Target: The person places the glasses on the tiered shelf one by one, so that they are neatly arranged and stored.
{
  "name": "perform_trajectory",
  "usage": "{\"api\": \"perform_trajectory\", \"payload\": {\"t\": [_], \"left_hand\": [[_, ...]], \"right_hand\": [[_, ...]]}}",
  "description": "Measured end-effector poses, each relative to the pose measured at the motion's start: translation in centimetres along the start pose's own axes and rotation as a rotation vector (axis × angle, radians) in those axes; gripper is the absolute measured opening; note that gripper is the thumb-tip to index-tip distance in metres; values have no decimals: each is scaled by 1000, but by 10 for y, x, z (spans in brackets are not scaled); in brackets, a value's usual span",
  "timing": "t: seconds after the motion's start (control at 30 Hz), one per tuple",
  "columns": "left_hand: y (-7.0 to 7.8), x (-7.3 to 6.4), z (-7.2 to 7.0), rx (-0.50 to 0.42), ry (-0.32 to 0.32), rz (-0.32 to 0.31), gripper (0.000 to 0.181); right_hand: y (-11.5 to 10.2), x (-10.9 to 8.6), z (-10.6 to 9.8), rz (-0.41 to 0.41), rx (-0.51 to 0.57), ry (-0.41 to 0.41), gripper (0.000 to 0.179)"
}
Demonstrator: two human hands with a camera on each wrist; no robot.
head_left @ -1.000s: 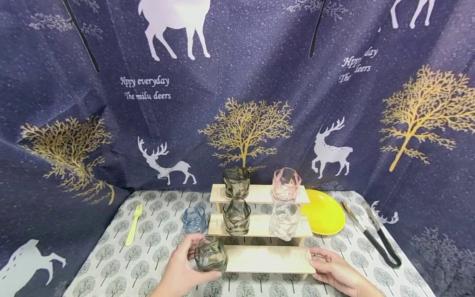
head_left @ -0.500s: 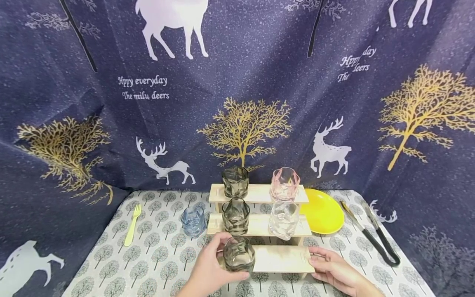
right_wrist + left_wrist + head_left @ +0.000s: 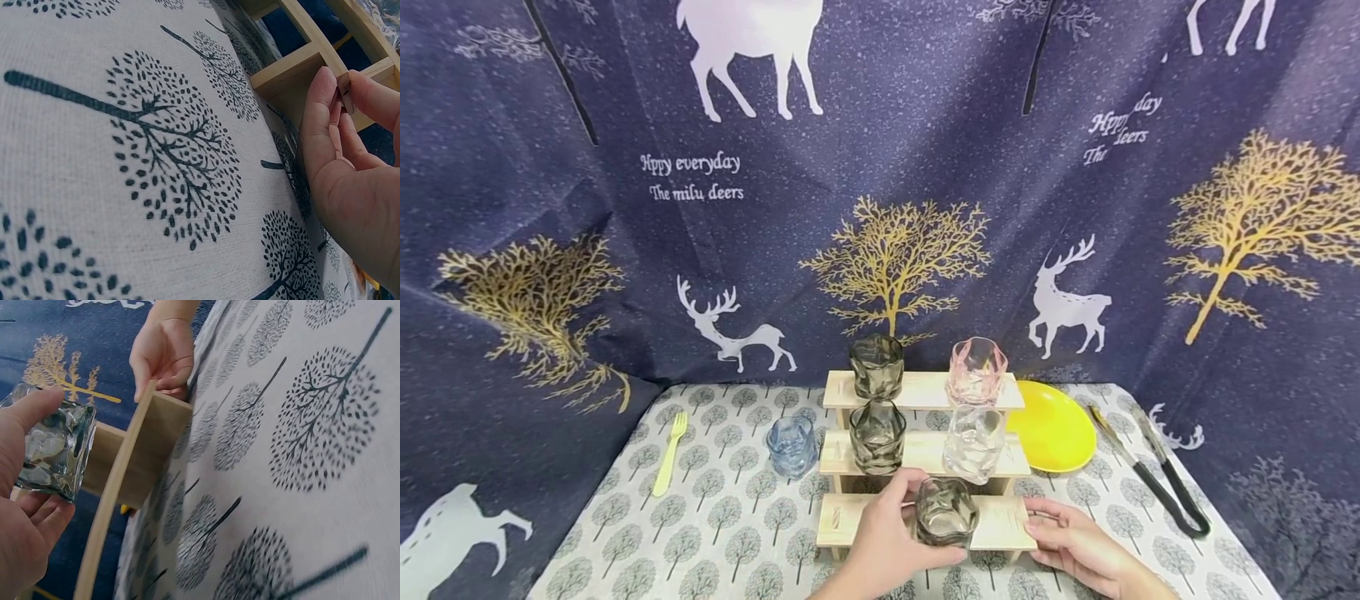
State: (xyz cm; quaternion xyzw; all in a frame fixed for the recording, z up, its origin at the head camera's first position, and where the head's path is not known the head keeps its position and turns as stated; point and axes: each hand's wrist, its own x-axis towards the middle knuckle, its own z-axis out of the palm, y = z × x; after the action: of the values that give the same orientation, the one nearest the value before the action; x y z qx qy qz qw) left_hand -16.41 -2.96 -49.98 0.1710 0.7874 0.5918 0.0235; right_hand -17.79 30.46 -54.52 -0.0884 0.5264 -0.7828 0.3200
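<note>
My left hand (image 3: 891,533) grips a smoky grey glass tumbler (image 3: 947,512) between thumb and fingers, over the right half of the lowest step of a wooden tiered stand (image 3: 842,518). In the left wrist view a gap shows between the tumbler (image 3: 59,447) and the board (image 3: 115,481). My right hand (image 3: 1075,546) pinches the right end of that lowest step; the right wrist view shows thumb and fingers on the board's edge (image 3: 345,84). Two more smoky tumblers stand on the left of the middle and top steps. A clear tumbler (image 3: 976,444) and a pink tumbler (image 3: 977,372) stand on the right.
A blue tumbler (image 3: 792,447) stands on the tree-print cloth (image 3: 722,521) left of the stand. Farther left lies a pale yellow fork (image 3: 670,454). A yellow plate (image 3: 1052,429) and black-handled tongs (image 3: 1161,483) lie to the right. A dark blue printed curtain (image 3: 910,167) hangs behind.
My left hand has carried the smoky tumbler rightward, from the left end of the lowest step to over its right half. The right hand keeps its place on the step's end.
</note>
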Motion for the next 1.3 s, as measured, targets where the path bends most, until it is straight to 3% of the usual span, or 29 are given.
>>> {"api": "perform_trajectory", "payload": {"t": [0.43, 0.77, 1.03, 1.3], "left_hand": [[-16, 17, 27, -2, -34, 135, 76], [-15, 19, 33, 10, -54, 102, 76], [-17, 13, 21, -26, -107, 40, 80], [-22, -4, -8, 4, -82, 105, 72]], "right_hand": [[1, 0, -3, -3, -4, 1, 37], [2, 0, -2, -18, -2, -7, 37], [3, 1, -1, -16, 6, -12, 39], [3, 1, -2, -22, 14, -27, 39]]}}
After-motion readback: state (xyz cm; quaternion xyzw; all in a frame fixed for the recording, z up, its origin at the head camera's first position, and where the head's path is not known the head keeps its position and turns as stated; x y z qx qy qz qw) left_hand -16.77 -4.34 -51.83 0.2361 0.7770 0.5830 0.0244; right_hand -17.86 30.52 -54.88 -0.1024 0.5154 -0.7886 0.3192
